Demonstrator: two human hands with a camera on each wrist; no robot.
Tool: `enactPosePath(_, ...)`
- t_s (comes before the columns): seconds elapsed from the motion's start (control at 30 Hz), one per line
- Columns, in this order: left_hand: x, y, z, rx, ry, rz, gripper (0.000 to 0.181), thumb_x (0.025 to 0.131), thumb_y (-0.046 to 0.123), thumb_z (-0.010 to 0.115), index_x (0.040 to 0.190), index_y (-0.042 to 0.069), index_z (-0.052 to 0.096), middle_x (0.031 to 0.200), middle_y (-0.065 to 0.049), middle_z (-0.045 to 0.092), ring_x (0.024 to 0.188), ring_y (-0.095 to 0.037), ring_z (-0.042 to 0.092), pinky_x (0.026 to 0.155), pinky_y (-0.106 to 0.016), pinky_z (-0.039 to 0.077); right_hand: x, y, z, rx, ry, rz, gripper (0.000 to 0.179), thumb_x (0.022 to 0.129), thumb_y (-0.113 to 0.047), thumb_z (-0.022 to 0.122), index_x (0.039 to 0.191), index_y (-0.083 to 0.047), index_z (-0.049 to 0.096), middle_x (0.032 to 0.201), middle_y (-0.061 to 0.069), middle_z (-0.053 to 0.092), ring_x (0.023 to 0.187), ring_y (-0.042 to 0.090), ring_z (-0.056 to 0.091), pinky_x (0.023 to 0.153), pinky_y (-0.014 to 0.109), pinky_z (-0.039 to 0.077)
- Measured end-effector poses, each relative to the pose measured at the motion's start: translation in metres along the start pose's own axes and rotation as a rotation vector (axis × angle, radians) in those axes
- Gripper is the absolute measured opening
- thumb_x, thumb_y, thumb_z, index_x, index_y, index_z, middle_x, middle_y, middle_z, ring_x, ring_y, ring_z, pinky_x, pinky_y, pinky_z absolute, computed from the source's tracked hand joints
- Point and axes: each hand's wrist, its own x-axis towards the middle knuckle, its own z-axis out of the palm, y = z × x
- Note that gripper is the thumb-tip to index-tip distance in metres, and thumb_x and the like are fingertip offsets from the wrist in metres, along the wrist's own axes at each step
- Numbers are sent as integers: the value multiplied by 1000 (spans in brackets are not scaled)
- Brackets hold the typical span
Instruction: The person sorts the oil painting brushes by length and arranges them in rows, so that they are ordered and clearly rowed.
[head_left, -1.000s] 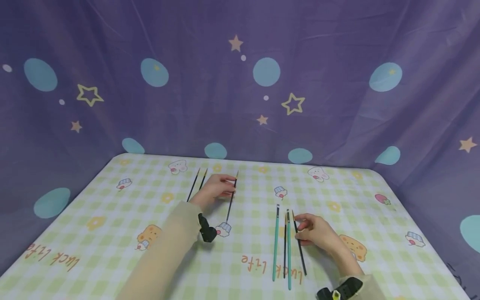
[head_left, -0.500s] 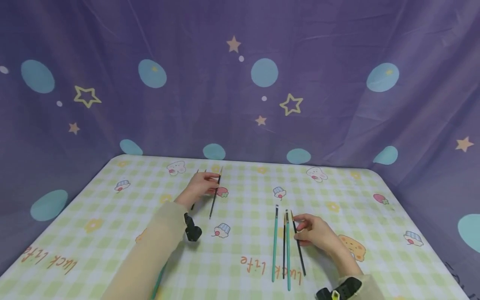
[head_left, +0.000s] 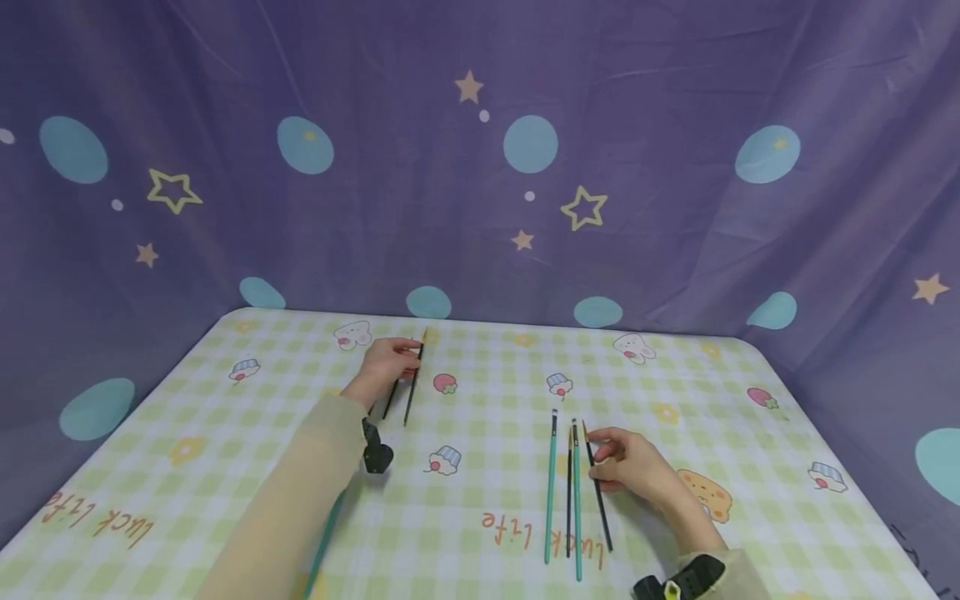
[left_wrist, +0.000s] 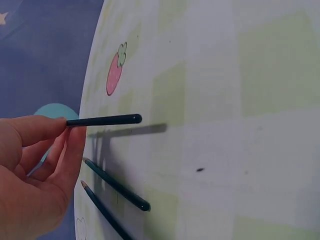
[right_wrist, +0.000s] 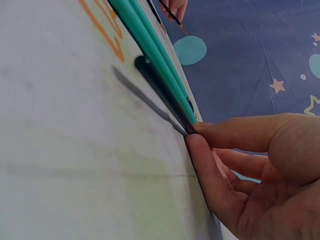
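Observation:
Near the far edge of the table, my left hand (head_left: 386,365) pinches a thin dark paintbrush (left_wrist: 107,120) between thumb and fingers. Its handle casts a separate shadow on the cloth in the left wrist view. Two more dark paintbrushes (left_wrist: 119,186) lie beside and below that hand, partly hidden by it in the head view. At front right, my right hand (head_left: 636,468) pinches another dark paintbrush (head_left: 602,512) near its bristle end. Just left of it lie two teal paintbrushes (head_left: 551,500) with a dark paintbrush (head_left: 568,517) between them.
Another teal brush handle (head_left: 326,537) shows beside my left forearm, which hides part of it. A green-and-white checked cloth (head_left: 450,533) with printed pictures covers the table. A purple curtain (head_left: 420,208) hangs behind the far edge.
My left hand has carried its dark paintbrush leftward, close to the two dark brushes there. The teal handle beside my left forearm has come into view. My right hand stays in place.

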Motion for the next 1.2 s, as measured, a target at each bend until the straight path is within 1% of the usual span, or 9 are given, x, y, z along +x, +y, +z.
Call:
enactPosePath(0.07,1,0,0,16,24,1,36,82,-5,58,117,-5,57,105,-23,58,67,-16,60,62,-25,53,0,0,0,1,0,3,49,75,3,67,121,2,50,88,11,51,72,18,55,61,32,55)
enactPosePath(0.2,3,-2,1,60,48,17,35,79,-5,59,115,-5,59,96,-18,61,62,-13,59,61,-25,53,1,1,-1,4,-3,8,50,75,3,67,121,2,50,88,11,51,73,18,55,61,32,55)
enactPosePath(0.37,4,-4,4,160,80,20,32,79,-2,62,111,-2,62,96,-18,64,61,-11,57,58,-23,50,1,1,-1,5,-9,-1,50,75,2,67,122,3,50,88,11,51,73,18,55,61,32,55)
enactPosePath(0.47,5,-6,6,195,101,11,29,79,0,63,109,0,64,98,-18,64,64,-12,57,57,-21,49,0,2,-1,6,-12,-8,50,75,2,67,122,3,50,88,11,51,72,18,55,61,32,55)
enactPosePath(0.53,5,-7,8,202,113,3,28,80,1,63,108,1,65,98,-17,65,68,-14,58,57,-20,48,0,2,-1,6,-15,-10,50,75,2,67,122,3,50,88,11,51,72,18,55,61,32,55)
enactPosePath(0.77,0,-4,12,262,164,2,26,80,1,63,105,-1,66,104,-18,64,75,-19,62,61,-23,50,1,3,-2,21,-32,-6,52,75,1,67,123,4,48,90,12,51,74,18,55,62,33,55)
enactPosePath(0.97,-1,1,15,298,203,-27,24,78,2,65,102,1,67,102,-17,66,79,-22,63,63,-25,51,2,2,0,11,3,8,50,74,2,68,121,1,51,89,11,52,73,18,55,61,32,55)
enactPosePath(1.07,0,2,16,325,208,-32,24,78,2,66,101,1,68,102,-17,66,86,-25,62,68,-28,52,2,2,0,8,7,8,50,74,2,68,121,1,51,88,11,52,73,18,55,61,32,55)
enactPosePath(1.2,2,2,17,367,209,-23,22,77,3,66,99,1,69,101,-16,66,97,-28,59,79,-35,51,3,2,0,11,9,14,50,74,3,68,121,1,51,88,11,52,73,18,55,61,33,55)
